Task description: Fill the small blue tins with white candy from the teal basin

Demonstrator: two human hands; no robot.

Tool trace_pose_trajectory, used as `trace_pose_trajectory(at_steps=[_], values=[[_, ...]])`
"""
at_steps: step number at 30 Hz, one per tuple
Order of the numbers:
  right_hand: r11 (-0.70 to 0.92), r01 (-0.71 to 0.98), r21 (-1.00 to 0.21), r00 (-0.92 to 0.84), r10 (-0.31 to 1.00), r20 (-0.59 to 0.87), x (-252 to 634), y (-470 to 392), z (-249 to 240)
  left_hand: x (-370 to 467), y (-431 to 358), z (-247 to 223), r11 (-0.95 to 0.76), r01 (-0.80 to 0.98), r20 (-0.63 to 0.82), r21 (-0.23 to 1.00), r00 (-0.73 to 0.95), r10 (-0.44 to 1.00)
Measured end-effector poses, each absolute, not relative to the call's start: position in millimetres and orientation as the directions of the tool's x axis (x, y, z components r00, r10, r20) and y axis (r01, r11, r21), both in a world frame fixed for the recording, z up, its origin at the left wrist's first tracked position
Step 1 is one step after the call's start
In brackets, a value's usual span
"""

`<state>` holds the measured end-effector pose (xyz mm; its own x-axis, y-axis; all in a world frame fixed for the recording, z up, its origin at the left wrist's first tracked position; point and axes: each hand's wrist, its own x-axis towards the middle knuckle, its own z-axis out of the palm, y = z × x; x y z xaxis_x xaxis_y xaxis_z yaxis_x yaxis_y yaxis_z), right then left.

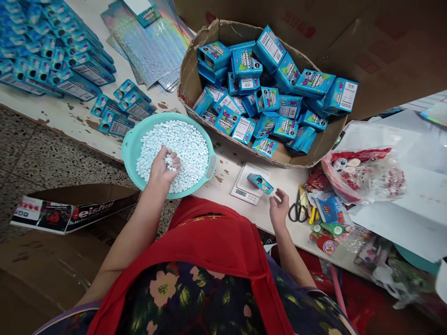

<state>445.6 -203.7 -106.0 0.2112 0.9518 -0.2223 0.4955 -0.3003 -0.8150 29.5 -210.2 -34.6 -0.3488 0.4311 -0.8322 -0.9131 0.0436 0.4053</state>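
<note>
My left hand (165,166) is cupped over a teal bowl (130,144), its curled fingers holding some small white candies. More of these white candies (190,153) fill the bowl beneath it. On a white digital scale (240,193) lies a small blue candy box (260,183), tilted, with a dark round hole at its left end. Just right of the scale, my right hand (279,207) hovers with loosely bent, parted fingers and nothing in it. A small gap separates its fingertips from the box.
A cut-down cardboard carton (303,160) full of blue boxes stands behind the scale. Stacked blue boxes (52,56) and shiny holographic sheets (150,53) lie at the left. Scissors (298,207), tape and plastic bags (366,177) sit to the right. An open printed box (73,209) is lower left.
</note>
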Motion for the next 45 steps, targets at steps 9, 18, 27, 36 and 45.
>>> trace_pose_trajectory(at_steps=[9, 18, 27, 36, 45], values=[[-0.153, 0.532, -0.833, 0.032, 0.986, -0.161, 418, -192, -99, 30, -207, -37, 0.027, -0.903, -0.823, 0.428, -0.378, 0.424], [0.387, 0.452, -0.804, -0.417, 0.888, 0.193, 318, -159, -19, 63, -188, 25, -0.046, -0.883, -0.646, 0.467, -0.376, 0.665], [0.406, 0.295, -0.865, -0.587, 0.791, 0.171, 228, -163, -3, 92, -187, 38, -0.143, -0.449, -0.255, 0.882, -0.710, 0.656], [0.365, 0.284, -0.887, -0.575, 0.805, 0.147, 219, -159, -9, 75, -185, 37, -0.185, -0.520, -0.310, 0.834, -0.718, 0.623], [0.152, 0.105, -0.983, -0.475, 0.876, 0.085, 268, -163, -37, 34, -193, 1, 0.228, -0.174, -0.280, 0.958, -0.737, 0.615]])
